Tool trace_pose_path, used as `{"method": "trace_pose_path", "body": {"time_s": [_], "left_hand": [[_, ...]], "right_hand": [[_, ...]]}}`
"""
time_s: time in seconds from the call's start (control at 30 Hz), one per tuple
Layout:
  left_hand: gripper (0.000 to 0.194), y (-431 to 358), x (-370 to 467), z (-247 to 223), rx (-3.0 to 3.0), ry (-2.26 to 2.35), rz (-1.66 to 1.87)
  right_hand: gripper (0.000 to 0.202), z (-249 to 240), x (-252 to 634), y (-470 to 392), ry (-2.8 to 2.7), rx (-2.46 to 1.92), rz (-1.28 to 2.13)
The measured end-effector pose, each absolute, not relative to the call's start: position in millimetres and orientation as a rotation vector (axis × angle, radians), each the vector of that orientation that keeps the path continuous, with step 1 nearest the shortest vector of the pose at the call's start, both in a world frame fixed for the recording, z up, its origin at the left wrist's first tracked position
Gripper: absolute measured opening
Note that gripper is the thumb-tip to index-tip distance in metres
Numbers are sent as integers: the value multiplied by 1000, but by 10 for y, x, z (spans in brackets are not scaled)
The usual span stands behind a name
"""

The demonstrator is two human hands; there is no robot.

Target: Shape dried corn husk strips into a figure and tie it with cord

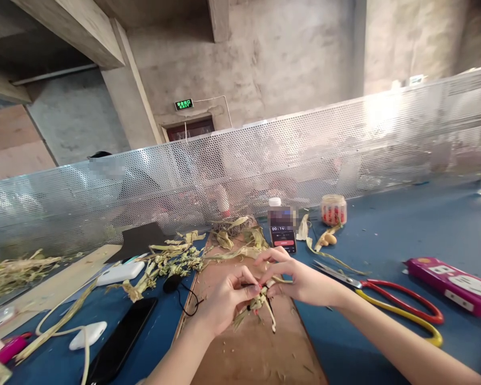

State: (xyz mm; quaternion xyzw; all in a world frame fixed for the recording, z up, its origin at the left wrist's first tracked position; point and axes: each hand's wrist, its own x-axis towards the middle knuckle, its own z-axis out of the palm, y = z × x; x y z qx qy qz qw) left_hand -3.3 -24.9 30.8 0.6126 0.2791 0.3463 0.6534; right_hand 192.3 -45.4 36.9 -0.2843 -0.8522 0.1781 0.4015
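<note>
Over a brown board [240,363] my two hands meet around a small bundle of dried plant strips [266,306] with bits of red on it. My left hand [228,299] pinches the bundle from the left, fingers closed. From the right, my right hand [286,275] also pinches at its top, thumb and fingertips pressed together. Pale strip ends hang below the fingers. The exact spot under the fingertips is partly hidden. Just beyond the hands, dried leaves [240,252] lie across the board.
Scissors [356,283] with red and yellow handles and a magenta case [449,283] lie right. A phone [282,232] showing a timer stands ahead, near a jar [333,209]. At left are a black phone [124,337], a white power bank [120,272] and braided dried plants [176,259]. A perforated metal screen [248,160] crosses behind.
</note>
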Motion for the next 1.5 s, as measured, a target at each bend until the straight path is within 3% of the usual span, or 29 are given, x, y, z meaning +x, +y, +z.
{"method": "trace_pose_path", "body": {"time_s": [0.87,1.07,1.23,1.37,1.5], "left_hand": [[20,-203,-59,271,1308,614,803],[19,-196,-55,337,1332,654,992],[19,-168,-59,334,1390,666,1017],[20,-133,-65,306,1406,751,1074],[21,-100,-68,281,1406,824,1088]], "right_hand": [[16,319,1890,-419,-2090,-749,412],[35,180,1804,-379,-1896,-881,857],[35,105,1674,-379,-1811,-744,1160],[38,86,1667,-360,-1815,-854,1016],[28,56,1699,-337,-1852,-1004,587]]}}
